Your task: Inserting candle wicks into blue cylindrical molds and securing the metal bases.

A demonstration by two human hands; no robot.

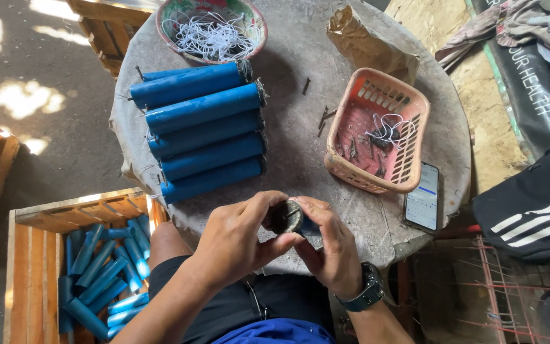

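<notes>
While pressed together over the near edge of the round worktop (300, 127), left hand (240, 239) and right hand (329, 245) both clamped on a dark round tube end (286, 216), fingers wrapped about it. Beyond the left hand, a row of blue tubes (202, 130) lying side by side. Beyond the right hand, a pink basket (377, 130); just right of it, a phone (423, 197). Left of the hands, lower down, a wooden crate (33, 267) with more blue tubes
</notes>
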